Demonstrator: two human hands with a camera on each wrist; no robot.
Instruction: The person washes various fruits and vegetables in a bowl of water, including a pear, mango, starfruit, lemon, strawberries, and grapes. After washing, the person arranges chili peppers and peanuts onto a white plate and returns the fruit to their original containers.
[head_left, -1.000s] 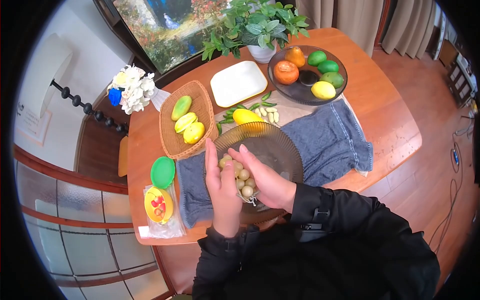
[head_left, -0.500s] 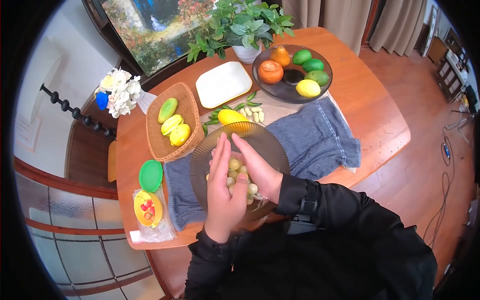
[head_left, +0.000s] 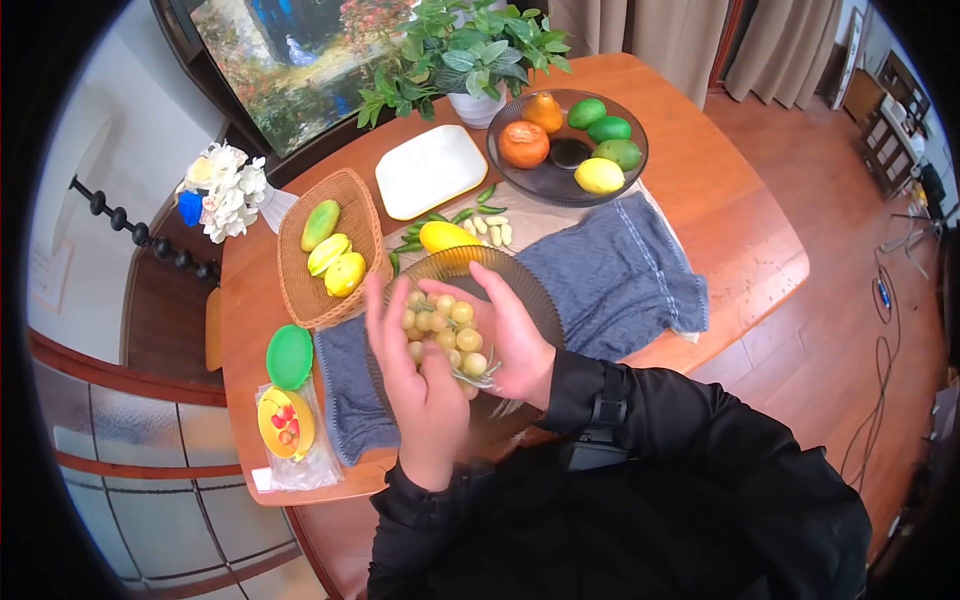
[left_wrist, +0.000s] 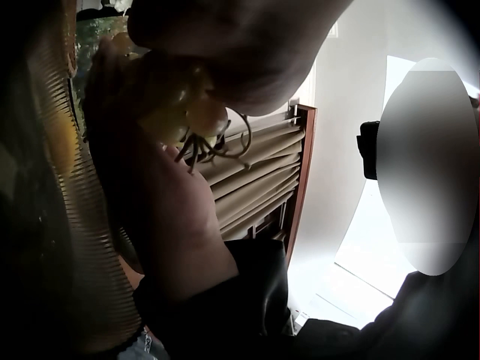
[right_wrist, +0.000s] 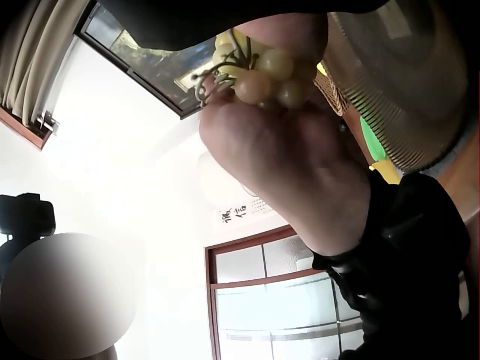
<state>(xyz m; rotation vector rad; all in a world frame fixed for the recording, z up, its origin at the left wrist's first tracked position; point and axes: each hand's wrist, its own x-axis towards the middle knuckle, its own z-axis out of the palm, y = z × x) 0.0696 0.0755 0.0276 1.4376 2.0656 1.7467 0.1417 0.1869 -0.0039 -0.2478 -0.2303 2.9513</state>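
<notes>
Where the two palms meet, one bunch of pale green grapes (head_left: 445,330), stems showing at its four o'clock, lower berries partly covered. Left hand (head_left: 425,400): fingers nearly straight, thumb laid against the berries. Right hand (head_left: 520,350): fingers extended, cradling the bunch from the other side, some fingertips hidden behind it. Beneath both, one dark ribbed bowl (head_left: 535,290), largely covered by hands and sleeves. At twelve o'clock from the grapes, a yellow fruit (head_left: 447,237); beyond, a white tray (head_left: 430,172). At one, a fruit-filled dark dish (head_left: 568,152). At two, a blue-grey cloth (head_left: 610,275). At ten, a wicker basket (head_left: 292,255). Left wrist view: grapes shadowed, finger detail unclear.
</notes>
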